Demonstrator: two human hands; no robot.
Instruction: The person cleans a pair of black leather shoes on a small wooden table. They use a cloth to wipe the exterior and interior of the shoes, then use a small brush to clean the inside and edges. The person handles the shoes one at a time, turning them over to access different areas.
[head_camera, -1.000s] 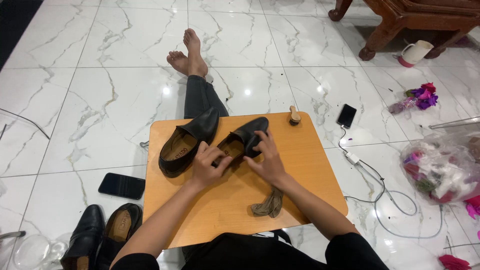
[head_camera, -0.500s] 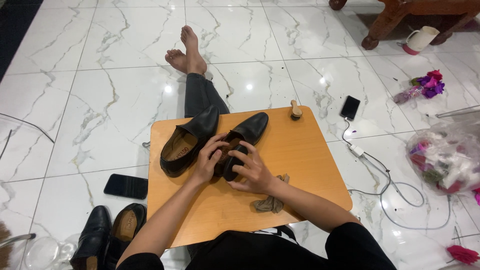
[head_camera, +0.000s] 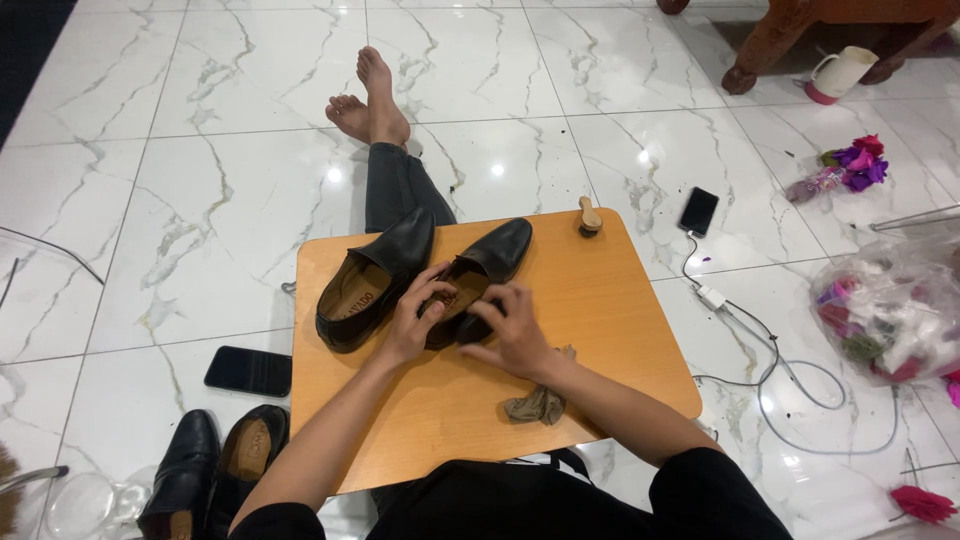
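— While I'm looking down from the head camera, I'm clasping the black loafer (head_camera: 492, 256) with both hands. It's lying on the wooden lap table (head_camera: 600, 330), toe pointing away from me.

— What's just changed?

— A second ago my right hand (head_camera: 517, 335) was lying up over the loafer's front. Now it's sitting back at the heel end, fingers curled around the dark heel. My left hand (head_camera: 415, 318) is gripping the rim of the opening much as before, fingertips pressing onto the tan insole.

— And what is that doing for the work in hand?

— I'd say it's shifting my hold from the front to the back of the shoe. Both hands are now meeting at the heel, and the toe is going untouched.

— Is the loafer leaving the table?

— I can't tell whether the heel is lifting. The toe seems to be resting on the wood.

— What are you counting around you?

— Four black shoes. Besides the one I'm gripping, the second loafer (head_camera: 375, 275) is lying just beside it, under my left wrist. A pair on the floor (head_camera: 210, 470) is sitting by my left side.

— Anything else?

— One small brush (head_camera: 590, 216) is standing at the table's far edge. One crumpled cloth (head_camera: 538, 402) is lying beneath my right forearm. Two phones are lying on the tiles, a dark phone (head_camera: 248, 371) to my left and a charging phone (head_camera: 698, 210) to my right.
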